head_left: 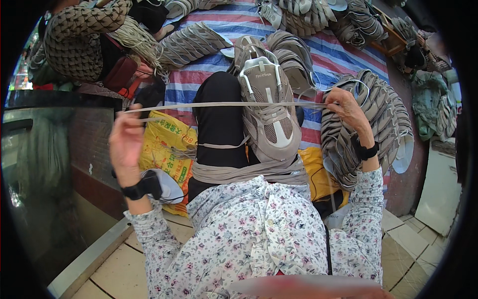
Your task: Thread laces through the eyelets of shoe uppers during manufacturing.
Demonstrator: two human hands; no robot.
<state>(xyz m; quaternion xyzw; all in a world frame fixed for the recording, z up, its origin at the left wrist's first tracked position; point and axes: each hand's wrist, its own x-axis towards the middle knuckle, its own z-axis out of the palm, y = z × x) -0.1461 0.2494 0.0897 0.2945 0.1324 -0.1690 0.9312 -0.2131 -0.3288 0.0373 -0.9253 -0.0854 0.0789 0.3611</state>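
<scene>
Right hand (346, 110) is pinching a flat, narrow beige lace (214, 104) between thumb and fingertips; left hand (127, 144) is holding its other end, fingers bunching together, blurring. Lace is stretching straight across a taupe mesh-and-overlay shoe (273, 119), which is resting over the right leg, hiding that knee. Loose taupe strips (249, 172) are lying across the lap; stacked curved grey uppers (368, 129) are sitting right, a crinkled yellow plastic bag (167, 137) left.

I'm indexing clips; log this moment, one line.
left hand: holds lace; right hand: holds lace; lace: straight between hands; shoe: toe toward person
</scene>
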